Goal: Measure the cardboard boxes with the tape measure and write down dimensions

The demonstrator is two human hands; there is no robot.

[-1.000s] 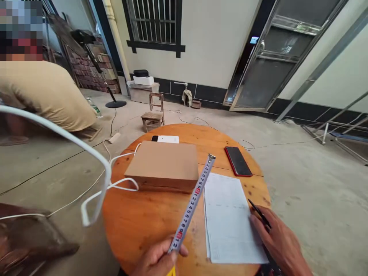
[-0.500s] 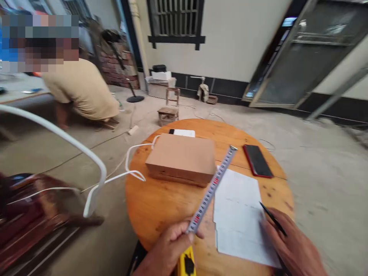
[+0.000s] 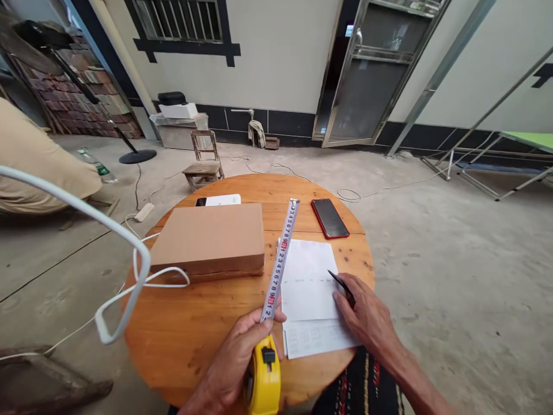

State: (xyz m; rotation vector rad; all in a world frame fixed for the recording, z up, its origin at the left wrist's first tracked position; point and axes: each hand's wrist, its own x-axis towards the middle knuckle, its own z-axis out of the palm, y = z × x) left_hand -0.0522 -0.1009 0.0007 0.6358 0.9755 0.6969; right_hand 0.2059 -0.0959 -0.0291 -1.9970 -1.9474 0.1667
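My left hand (image 3: 242,351) grips a yellow tape measure (image 3: 266,380), the thumb pressed on its extended blade. That blade slants up and away over the table, its metal hook near the phone. In my right hand (image 3: 367,311) is a black pen (image 3: 341,280), its tip just above the white paper sheets (image 3: 306,294). The hand rests on the right side of the sheets, which bear faint lines and print. Left of the blade lies a closed brown cardboard box (image 3: 211,233). A red-edged phone (image 3: 330,219) lies beyond the paper.
All this is on a round wooden table (image 3: 194,334). A white tube (image 3: 103,216) curves in at the left, with a white cable by the box. Behind the box lies a white device (image 3: 220,200). A small wooden chair (image 3: 204,161) stands beyond; a person's tan shirt (image 3: 38,158) shows far left.
The view has turned right, so the table and its things sit further left. Both hands keep hold of the tape measure and the pen.
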